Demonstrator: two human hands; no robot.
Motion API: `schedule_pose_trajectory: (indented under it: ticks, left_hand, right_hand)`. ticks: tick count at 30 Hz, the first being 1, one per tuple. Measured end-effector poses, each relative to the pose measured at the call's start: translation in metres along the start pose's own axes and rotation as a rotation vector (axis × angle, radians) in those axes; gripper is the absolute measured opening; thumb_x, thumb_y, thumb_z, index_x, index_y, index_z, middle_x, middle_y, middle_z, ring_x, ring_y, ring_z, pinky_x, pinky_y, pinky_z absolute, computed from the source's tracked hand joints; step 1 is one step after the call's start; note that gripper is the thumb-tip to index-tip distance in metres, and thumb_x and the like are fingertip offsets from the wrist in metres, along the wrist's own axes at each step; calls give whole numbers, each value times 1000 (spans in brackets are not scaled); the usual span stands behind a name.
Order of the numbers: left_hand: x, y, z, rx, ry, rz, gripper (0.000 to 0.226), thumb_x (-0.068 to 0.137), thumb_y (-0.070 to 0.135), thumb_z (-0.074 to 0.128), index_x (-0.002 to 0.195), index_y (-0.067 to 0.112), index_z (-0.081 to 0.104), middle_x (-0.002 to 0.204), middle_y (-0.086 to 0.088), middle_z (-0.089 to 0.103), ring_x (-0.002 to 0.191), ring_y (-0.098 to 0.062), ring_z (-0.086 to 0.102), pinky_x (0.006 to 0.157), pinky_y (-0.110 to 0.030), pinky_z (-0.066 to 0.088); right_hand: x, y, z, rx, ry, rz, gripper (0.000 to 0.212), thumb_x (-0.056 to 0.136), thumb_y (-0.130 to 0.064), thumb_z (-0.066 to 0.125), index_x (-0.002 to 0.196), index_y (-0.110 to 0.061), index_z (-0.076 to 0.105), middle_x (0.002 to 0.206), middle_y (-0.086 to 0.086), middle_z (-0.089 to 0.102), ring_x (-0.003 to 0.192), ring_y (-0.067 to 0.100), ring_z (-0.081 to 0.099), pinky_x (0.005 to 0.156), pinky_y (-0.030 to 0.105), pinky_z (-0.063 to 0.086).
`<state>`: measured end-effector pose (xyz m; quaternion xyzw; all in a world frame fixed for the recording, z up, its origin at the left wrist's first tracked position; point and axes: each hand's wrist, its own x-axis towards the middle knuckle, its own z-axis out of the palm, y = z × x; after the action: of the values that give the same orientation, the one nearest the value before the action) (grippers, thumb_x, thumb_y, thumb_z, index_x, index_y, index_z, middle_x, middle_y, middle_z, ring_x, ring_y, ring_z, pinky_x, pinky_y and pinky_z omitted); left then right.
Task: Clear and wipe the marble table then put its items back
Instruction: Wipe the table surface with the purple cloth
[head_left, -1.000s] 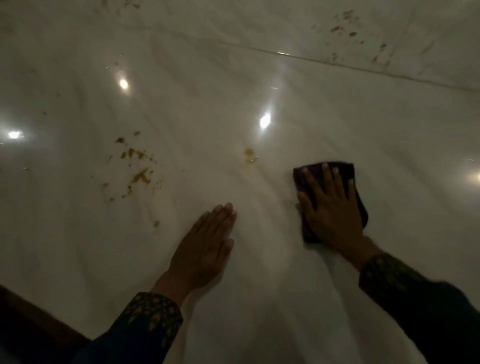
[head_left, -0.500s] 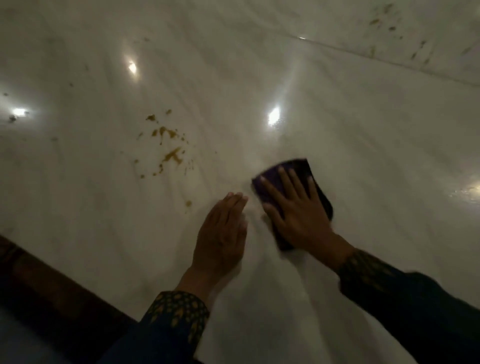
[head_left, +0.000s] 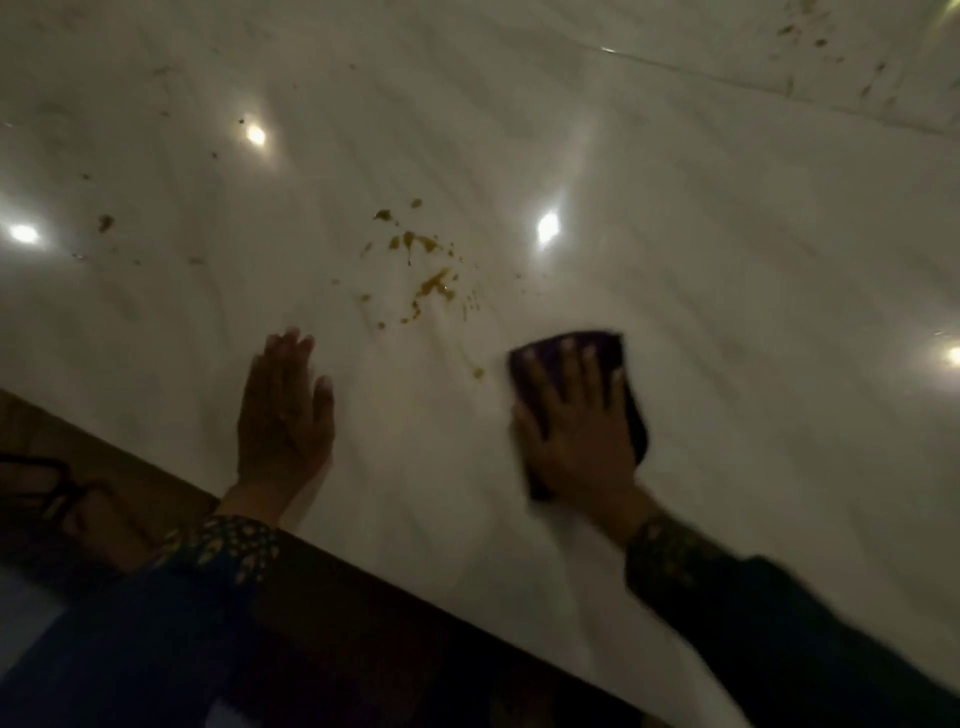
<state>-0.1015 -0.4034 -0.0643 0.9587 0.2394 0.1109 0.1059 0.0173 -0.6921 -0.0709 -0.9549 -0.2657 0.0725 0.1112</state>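
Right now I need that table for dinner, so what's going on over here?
A person is wiping the marble table. The right hand presses a dark cloth flat on the surface, fingers spread, while the left hand rests flat near the table's edge. Yellowish-brown food splatters lie unwiped between and beyond the hands, with fainter spots at far right. So it is not clean yet.
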Motion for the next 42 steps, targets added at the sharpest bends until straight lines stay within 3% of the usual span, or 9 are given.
schedule_pose_trajectory:
  ticks: [3, 6, 9, 15, 19, 22, 26, 35, 42]
  left_hand:
    - [15, -24, -4, -3, -22, -46, 56, 99, 34, 30, 145, 4, 34, 154, -17, 31, 144, -32, 25, 120, -41, 15]
    - [19, -38, -1, -34, -65, -23, 57, 99, 34, 29, 146, 3, 34, 155, -17, 30, 144, -32, 24, 120, -40, 15]
    - [20, -43, 3, -94, -77, -23, 53, 101, 29, 35, 148, 5, 32, 156, -14, 28, 145, -28, 23, 120, -40, 18]
    - [24, -46, 3, -124, -89, -26, 52, 101, 29, 39, 148, 9, 33, 157, -10, 28, 145, -25, 23, 120, -37, 17]
    - [23, -48, 6, -131, -82, -36, 51, 101, 30, 38, 147, 9, 35, 157, -9, 28, 145, -24, 23, 120, -35, 16]
    - [25, -47, 5, -122, -76, -13, 53, 100, 34, 32, 147, 10, 36, 157, -9, 29, 146, -23, 23, 120, -34, 15]
    - [21, -48, 7, -123, -90, -40, 51, 101, 31, 36, 148, 12, 34, 158, -7, 27, 146, -21, 21, 120, -33, 14]
    - [19, -47, 8, -126, -41, -22, 51, 101, 32, 33, 147, 12, 35, 157, -7, 29, 146, -21, 23, 120, -33, 16]
    - [22, -48, 10, -153, 6, -3, 49, 99, 28, 38, 144, 8, 40, 154, -10, 35, 144, -23, 28, 117, -39, 26]
  right_hand:
    - [-65, -53, 17, -4, -64, -141, 59, 99, -59, 21, 153, -39, 9, 163, 4, 6, 149, 26, 0, 117, 53, 2]
    - [-69, -34, 14, -46, -91, -218, 55, 100, -59, 17, 152, -43, 10, 162, -1, 10, 149, 24, 10, 115, 51, 10]
    - [-32, 7, 1, -89, -55, -41, 56, 97, -60, 11, 151, -43, 11, 159, -1, 12, 147, 27, 18, 117, 47, 9]
    - [24, 34, -19, -70, -61, 359, 69, 89, -66, 5, 152, -39, 1, 163, 8, -1, 149, 28, -1, 119, 49, -3]
    - [4, -30, -2, -39, -49, 357, 75, 88, -68, 5, 154, -33, 4, 162, 14, 0, 149, 32, -3, 118, 48, -8]
    - [-31, -110, 21, -3, -27, 205, 68, 94, -64, 19, 154, -31, 16, 160, 15, 10, 148, 33, 5, 117, 50, 0]
    - [-76, -167, 47, 21, -25, 155, 60, 99, -58, 22, 153, -37, 10, 162, 7, 9, 149, 27, 5, 116, 52, 8]
    - [26, -83, 25, -24, 7, 231, 63, 93, -61, 6, 152, -41, 3, 162, 4, 4, 149, 21, -3, 118, 44, -9]
    - [148, -18, -5, 9, 44, 473, 68, 93, -63, 9, 154, -33, 7, 162, 13, 2, 148, 33, 0, 117, 57, -1]
